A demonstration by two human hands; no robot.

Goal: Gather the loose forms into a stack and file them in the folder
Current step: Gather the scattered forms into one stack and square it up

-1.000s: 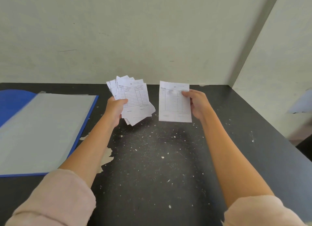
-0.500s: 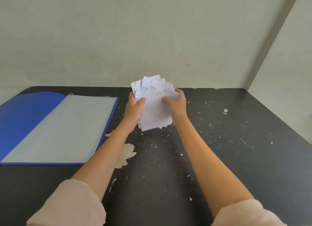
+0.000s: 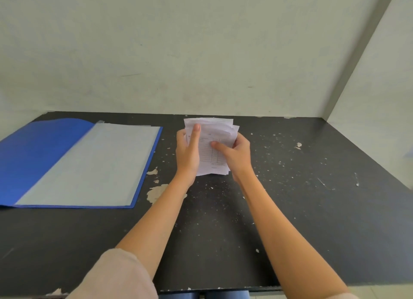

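The stack of forms is held upright above the middle of the black table, apart from its surface, its upper corners fanned unevenly. The left hand grips the stack's left edge, with the thumb laid straight up the front sheet. The right hand grips the right edge, its thumb pressed flat on the printed face. The fingers of both hands are behind the paper and hidden. Both forearms reach forward, bare from pale sleeves pushed up near the elbows. The print on the top form is blurred, perhaps a ruled grid. The blue folder lies open and flat well to the left, a pale sheet on its right half and its left part cut off by the frame. Walls close the table's far and right sides; bare chipped tabletop lies to the right of the hands and toward the near edge
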